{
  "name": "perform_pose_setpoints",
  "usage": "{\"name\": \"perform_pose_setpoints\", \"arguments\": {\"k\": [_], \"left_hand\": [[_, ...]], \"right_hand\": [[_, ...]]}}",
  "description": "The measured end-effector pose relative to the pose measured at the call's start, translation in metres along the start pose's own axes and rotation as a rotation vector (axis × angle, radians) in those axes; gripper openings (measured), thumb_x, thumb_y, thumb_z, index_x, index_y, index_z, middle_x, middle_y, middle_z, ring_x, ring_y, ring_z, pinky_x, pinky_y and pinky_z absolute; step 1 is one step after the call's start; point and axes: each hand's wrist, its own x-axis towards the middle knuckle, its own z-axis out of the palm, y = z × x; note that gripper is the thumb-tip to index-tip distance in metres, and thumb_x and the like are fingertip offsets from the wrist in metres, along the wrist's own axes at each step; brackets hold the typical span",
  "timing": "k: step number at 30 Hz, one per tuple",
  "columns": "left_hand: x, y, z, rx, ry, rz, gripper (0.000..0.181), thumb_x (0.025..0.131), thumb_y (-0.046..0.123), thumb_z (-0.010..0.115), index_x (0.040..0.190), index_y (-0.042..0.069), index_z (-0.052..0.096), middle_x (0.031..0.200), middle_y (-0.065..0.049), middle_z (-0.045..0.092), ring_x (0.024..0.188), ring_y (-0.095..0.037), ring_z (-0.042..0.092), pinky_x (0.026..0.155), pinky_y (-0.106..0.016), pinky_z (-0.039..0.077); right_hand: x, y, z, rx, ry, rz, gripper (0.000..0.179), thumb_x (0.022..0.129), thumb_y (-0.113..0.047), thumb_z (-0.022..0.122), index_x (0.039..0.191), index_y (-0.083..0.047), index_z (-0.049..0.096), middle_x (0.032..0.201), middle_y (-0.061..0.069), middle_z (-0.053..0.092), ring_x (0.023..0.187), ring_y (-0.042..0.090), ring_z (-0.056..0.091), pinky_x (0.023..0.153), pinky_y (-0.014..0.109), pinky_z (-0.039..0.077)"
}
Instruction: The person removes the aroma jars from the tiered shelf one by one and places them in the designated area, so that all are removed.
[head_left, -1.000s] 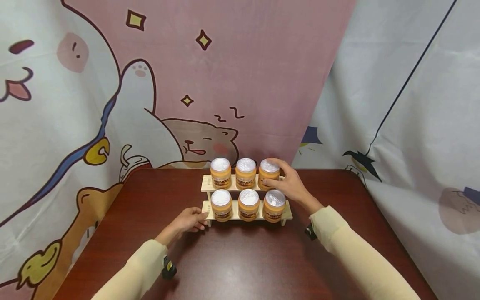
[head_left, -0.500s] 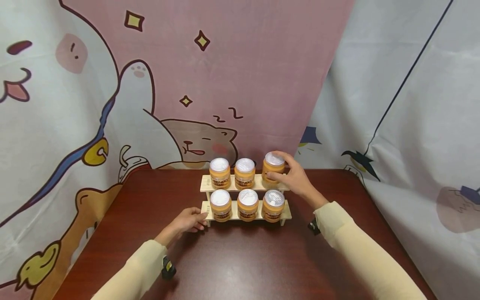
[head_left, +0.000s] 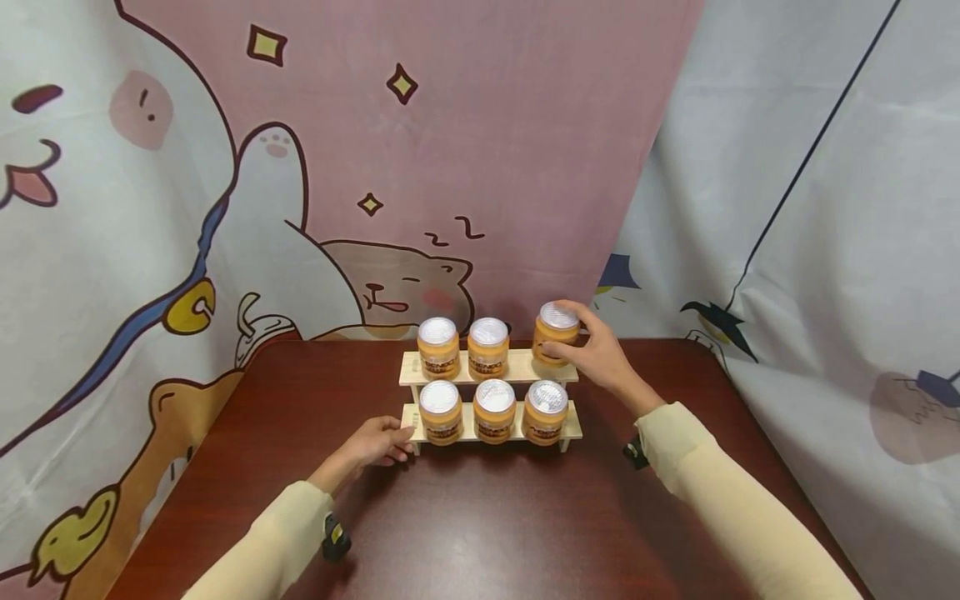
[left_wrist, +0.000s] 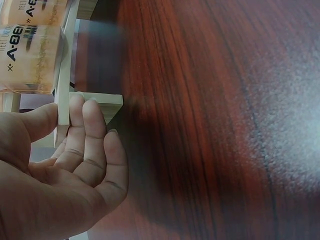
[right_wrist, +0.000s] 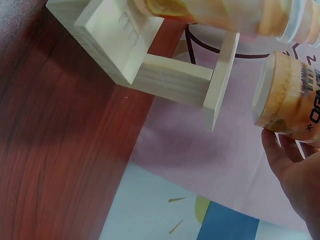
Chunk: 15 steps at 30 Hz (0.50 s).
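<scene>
A two-tier wooden rack (head_left: pixel 521 367) bears orange jars with whitish, ridged lids. My left hand (head_left: pixel 375 443) grips the left end of its lower shelf, thumb above and fingers beneath, as the left wrist view shows (left_wrist: pixel 75 170). In my right hand (head_left: pixel 606 360) is another orange jar (head_left: pixel 555 333), held between thumb and fingers. The right wrist view shows that jar (right_wrist: pixel 287 97) raised off the upper shelf (right_wrist: pixel 222 82), with a gap between them. Two jars stand on the upper tier, left jar (head_left: pixel 438 348) and middle jar (head_left: pixel 488 348); the lower tier carries 3.
The rack stands on a dark red-brown wooden table (head_left: pixel 480 517) toward its back edge. Right behind it hangs a curtain (head_left: pixel 525 167) printed with cartoon animals. A pale curtain (head_left: pixel 825 250) borders the right side.
My right hand has lifted the right-hand jar off the upper shelf and shifted it slightly rightward. My left hand has kept its hold on the rack's lower shelf.
</scene>
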Motion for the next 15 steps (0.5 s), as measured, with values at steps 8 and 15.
{"name": "perform_pose_setpoints", "arguments": {"k": [8,15], "left_hand": [[-0.001,0.001,0.000,-0.006,-0.008,0.000,0.028,0.101,0.026,0.059,0.110,-0.001,0.056,0.086,-0.009,0.073,0.068,-0.012,0.065,0.069,-0.037,0.052],[0.001,0.000,-0.001,0.003,-0.009,-0.009,0.028,0.101,0.026,0.059,0.110,-0.001,0.056,0.085,-0.008,0.073,0.067,-0.011,0.064,0.069,-0.037,0.052]], "right_hand": [[0.003,0.015,-0.005,-0.027,0.021,-0.004,0.069,0.086,-0.014,0.080,0.145,-0.014,0.046,0.136,0.022,0.054,0.116,0.040,0.057,0.091,0.054,0.049],[0.005,0.028,-0.009,-0.048,0.021,-0.010,0.069,0.085,-0.027,0.081,0.145,-0.022,0.047,0.137,0.015,0.055,0.118,0.035,0.058,0.091,0.050,0.051]]}}
